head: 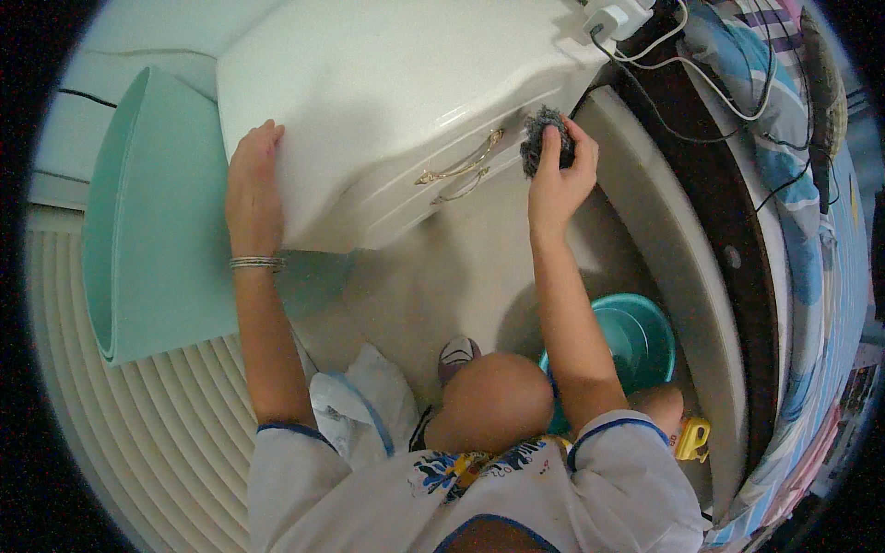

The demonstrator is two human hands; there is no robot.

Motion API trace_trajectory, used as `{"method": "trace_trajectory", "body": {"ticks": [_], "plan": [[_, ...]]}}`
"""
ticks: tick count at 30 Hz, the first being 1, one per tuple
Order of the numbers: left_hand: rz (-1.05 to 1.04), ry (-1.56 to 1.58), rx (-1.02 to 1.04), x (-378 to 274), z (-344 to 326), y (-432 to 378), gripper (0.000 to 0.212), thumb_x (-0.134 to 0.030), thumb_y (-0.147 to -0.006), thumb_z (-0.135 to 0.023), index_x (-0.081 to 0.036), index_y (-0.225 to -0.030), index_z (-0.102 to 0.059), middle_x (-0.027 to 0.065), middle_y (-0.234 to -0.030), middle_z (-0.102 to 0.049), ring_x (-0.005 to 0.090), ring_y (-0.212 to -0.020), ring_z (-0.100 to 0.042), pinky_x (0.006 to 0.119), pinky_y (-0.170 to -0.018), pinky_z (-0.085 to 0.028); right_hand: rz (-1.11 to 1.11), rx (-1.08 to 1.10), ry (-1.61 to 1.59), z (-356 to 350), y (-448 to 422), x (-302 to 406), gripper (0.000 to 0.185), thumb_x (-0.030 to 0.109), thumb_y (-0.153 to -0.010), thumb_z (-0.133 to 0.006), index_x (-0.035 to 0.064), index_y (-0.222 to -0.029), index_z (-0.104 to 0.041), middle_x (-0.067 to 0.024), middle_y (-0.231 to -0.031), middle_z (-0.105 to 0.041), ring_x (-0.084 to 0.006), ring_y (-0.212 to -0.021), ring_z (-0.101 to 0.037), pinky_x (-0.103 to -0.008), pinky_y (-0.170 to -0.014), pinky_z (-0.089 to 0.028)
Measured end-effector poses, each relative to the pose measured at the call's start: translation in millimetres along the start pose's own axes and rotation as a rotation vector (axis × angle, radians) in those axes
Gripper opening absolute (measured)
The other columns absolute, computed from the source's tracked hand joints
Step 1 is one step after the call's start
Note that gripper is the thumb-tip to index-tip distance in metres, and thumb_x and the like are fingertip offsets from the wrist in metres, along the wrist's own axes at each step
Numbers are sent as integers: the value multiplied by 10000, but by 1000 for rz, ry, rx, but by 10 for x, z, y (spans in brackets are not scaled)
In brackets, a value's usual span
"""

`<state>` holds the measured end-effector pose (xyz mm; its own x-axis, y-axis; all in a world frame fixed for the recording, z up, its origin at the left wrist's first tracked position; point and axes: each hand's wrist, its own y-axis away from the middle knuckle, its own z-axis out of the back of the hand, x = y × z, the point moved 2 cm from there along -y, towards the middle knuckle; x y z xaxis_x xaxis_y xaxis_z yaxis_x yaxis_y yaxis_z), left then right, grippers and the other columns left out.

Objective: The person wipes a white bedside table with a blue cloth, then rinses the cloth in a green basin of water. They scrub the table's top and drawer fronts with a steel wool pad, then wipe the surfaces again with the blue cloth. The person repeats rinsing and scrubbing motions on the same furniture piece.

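Note:
My right hand [563,169] pinches a crumpled grey scrubbing cloth or scourer [543,142] between thumb and fingers. It is close to the drawer front of a glossy white cabinet [387,76], right of the two ornate gold-toned handles [460,162]; whether it touches the front cannot be told. My left hand [254,190] lies along the cabinet top's left edge, holding nothing loose. A bracelet circles that wrist. Just left of it stands a mint-green folded sheet or bin [169,214].
A teal basin [636,339] sits on the floor by my right knee, near a yellow-handled container [691,439]. A bed with blue bedding [805,228] lines the right. Cables run from a white power adapter [615,21]. A whitish plastic bag [366,401] lies below my left arm.

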<state>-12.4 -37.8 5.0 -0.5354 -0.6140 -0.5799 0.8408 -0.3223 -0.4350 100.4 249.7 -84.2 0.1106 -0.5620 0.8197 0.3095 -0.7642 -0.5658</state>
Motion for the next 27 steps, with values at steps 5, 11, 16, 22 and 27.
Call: {"method": "trace_trajectory", "body": {"ticks": [5, 11, 16, 22, 27], "plan": [[22, -12, 1, 33, -38, -44, 430, -290, -976, -292, 32, -1084, -556, 168, -1209, -535, 294, -1160, -461, 344, -1027, -295, 93, 215, 24, -392, 476, 186, 171, 58, -760, -613, 7, -922, -596, -142, -875, -572, -311, -836, -546, -371, -771, -440], [51, 84, -5, 69, -53, -37, 438, -308, -979, -298, 32, -1079, -555, 152, -1190, -539, 263, -1159, -464, 336, -1021, -304, 273, 383, -62, -574, 811, 335, 213, 60, -710, -651, 29, -913, -594, -145, -924, -568, -351, -879, -532, -409, -760, -435], [29, 79, -7, 99, -41, -18, 433, -299, -984, -282, 16, -1095, -557, 153, -1197, -533, 242, -1169, -458, 334, -1029, -303, -78, -98, 113, -426, -143, -255, 160, 98, -818, -579, -21, -925, -583, -155, -888, -586, -310, -835, -555, -375, -762, -432], [59, 167, -6, 190, -64, -53, 433, -289, -983, -280, 20, -1109, -557, 153, -1215, -529, 248, -1181, -452, 336, -1042, -290, 371, 114, 72, -476, 298, -36, 160, 30, -744, -597, -8, -896, -567, -180, -895, -570, -329, -869, -539, -385, -788, -423], [61, 129, -6, 49, -19, -62, 440, -293, -980, -286, 24, -1098, -567, 157, -1213, -538, 248, -1180, -454, 335, -1044, -280, -138, -294, 90, -449, -642, -931, 154, 101, -797, -578, -26, -879, -544, -203, -897, -560, -373, -843, -526, -418, -782, -404]]}}
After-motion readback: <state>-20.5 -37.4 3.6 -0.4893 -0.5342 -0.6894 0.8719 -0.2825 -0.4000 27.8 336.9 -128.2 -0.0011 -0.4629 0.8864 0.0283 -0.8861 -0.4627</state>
